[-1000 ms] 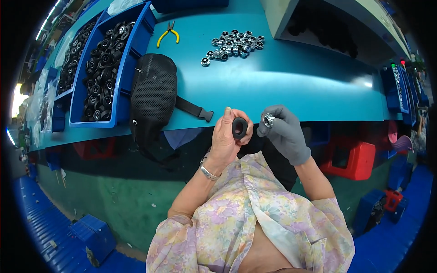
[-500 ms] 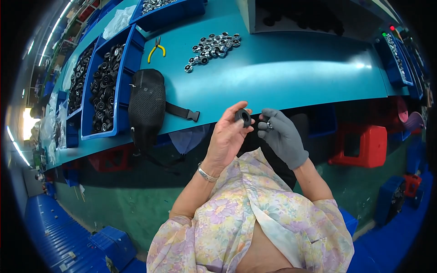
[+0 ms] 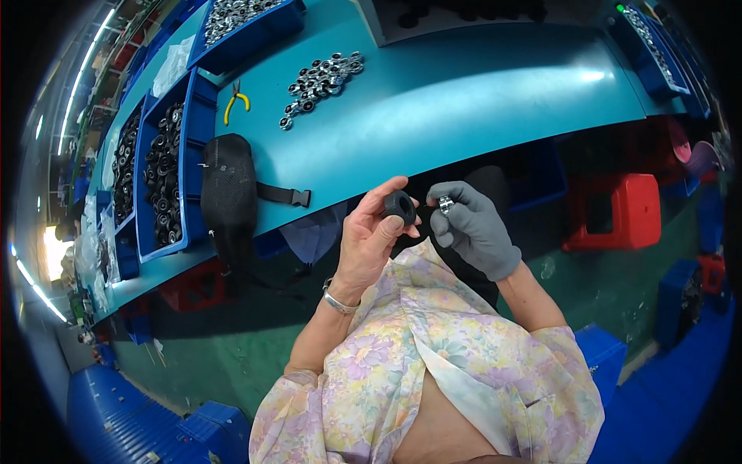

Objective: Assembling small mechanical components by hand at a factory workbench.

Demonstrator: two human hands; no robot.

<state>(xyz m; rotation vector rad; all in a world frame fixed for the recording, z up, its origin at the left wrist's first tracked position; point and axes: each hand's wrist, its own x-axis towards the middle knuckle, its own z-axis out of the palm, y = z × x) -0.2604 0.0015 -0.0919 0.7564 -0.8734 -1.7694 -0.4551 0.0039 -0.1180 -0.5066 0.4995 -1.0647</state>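
Observation:
In front of my body, my bare left hand (image 3: 369, 236) grips a black rubber ring (image 3: 400, 207) between thumb and fingers, its round hole showing. Close on its right, my grey-gloved right hand (image 3: 475, 230) pinches a small shiny metal hub (image 3: 446, 204) between thumb and forefinger. A narrow gap separates the ring and the hub. Both hands are just off the near edge of the teal table (image 3: 417, 124). A cluster of similar chrome hubs (image 3: 321, 81) lies on the table beyond them.
Left on the table are a black waist bag (image 3: 229, 178), yellow-handled pliers (image 3: 236, 100) and a blue bin (image 3: 185, 185) of black wheels. Another blue bin (image 3: 255, 35) holds metal parts. A red stool (image 3: 638, 213) stands right, below the table edge.
The metal hub now shows more plainly at my right fingertips. My left thumb has shifted on the black ring, which is turned slightly. The whole view has swung a little.

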